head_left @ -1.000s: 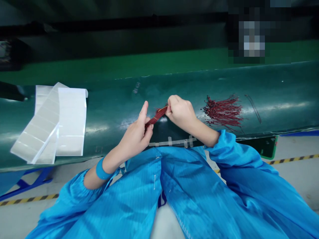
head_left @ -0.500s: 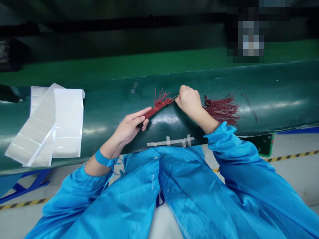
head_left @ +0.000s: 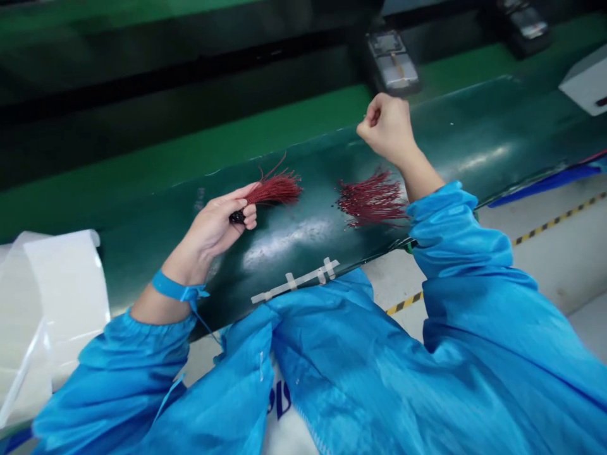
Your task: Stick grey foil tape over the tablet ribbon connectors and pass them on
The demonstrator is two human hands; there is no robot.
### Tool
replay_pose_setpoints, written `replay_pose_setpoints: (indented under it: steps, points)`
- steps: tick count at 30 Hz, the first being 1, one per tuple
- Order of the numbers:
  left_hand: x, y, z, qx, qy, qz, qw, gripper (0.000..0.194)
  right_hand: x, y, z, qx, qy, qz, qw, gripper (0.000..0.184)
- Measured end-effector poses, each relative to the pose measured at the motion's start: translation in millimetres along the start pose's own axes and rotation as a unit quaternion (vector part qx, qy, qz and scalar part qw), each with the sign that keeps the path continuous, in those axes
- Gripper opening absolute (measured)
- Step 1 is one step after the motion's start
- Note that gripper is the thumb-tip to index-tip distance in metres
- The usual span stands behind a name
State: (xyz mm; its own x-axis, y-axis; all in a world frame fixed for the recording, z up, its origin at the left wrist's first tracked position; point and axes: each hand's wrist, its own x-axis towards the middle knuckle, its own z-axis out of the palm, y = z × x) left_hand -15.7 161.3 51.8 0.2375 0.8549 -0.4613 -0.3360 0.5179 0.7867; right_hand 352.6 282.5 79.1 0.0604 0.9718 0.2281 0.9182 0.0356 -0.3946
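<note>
White sheets (head_left: 66,284) lie near nine o'clock on a glossy green counter (head_left: 294,243); striped tape (head_left: 540,229) crosses the pale floor (head_left: 554,284) at three. The left hand (head_left: 220,218) has its grip pinched around a red wire bundle (head_left: 275,189) near its black ends, wires fanning toward two o'clock. Past a red wire pile (head_left: 372,199) at two o'clock, the right hand's (head_left: 389,126) grip curls closed, contents indiscernible.
</note>
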Motion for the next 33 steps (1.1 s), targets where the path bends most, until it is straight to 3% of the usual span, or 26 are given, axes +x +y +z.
replay_pose_setpoints:
  steps: [2,6,9,12,14,15,16,19,20,21,23,26,29,33]
  points:
    - [22,16,23.0,0.017,-0.021,0.006,1.000,0.055,5,28,-20,0.154,0.029,0.047,0.986,0.020]
    - [69,46,79.9,0.070,-0.082,0.022,0.994,0.047,-8,91,-54,0.407,0.080,0.100,0.904,0.029]
    - [115,53,131.7,0.142,-0.151,0.071,0.976,0.042,-30,137,-68,0.451,0.119,0.139,0.873,0.037]
    - [163,38,175.7,0.315,-0.193,0.179,0.912,0.046,-61,172,-75,0.457,0.132,0.180,0.861,0.036]
    - [188,20,189.8,0.450,-0.205,0.236,0.837,0.049,-86,190,-79,0.463,0.124,0.207,0.853,0.030]
    - [198,11,191.4,0.524,-0.218,0.259,0.782,0.051,-101,199,-80,0.467,0.118,0.221,0.848,0.026]
    - [204,3,189.8,0.597,-0.237,0.279,0.714,0.053,-116,207,-82,0.469,0.113,0.236,0.843,0.023]
    - [210,-13,176.1,0.771,-0.286,0.321,0.469,0.059,-159,230,-85,0.466,0.122,0.282,0.830,0.018]
    - [208,-15,171.8,0.797,-0.289,0.326,0.417,0.059,-171,236,-85,0.464,0.130,0.300,0.823,0.021]
    - [206,-15,168.6,0.812,-0.285,0.332,0.385,0.058,-182,241,-84,0.466,0.137,0.323,0.812,0.024]
    - [200,-14,165.9,0.824,-0.268,0.347,0.360,0.056,-194,246,-81,0.480,0.144,0.369,0.783,0.026]
    - [198,-11,165.3,0.815,-0.255,0.369,0.367,0.054,-194,248,-74,0.510,0.141,0.401,0.748,0.016]
    - [202,-12,161.1,0.794,-0.262,0.376,0.399,0.055,-179,251,-65,0.504,0.139,0.390,0.758,0.015]
    - [208,-15,148.7,0.775,-0.267,0.382,0.426,0.068,-155,255,-60,0.450,0.129,0.376,0.800,0.013]
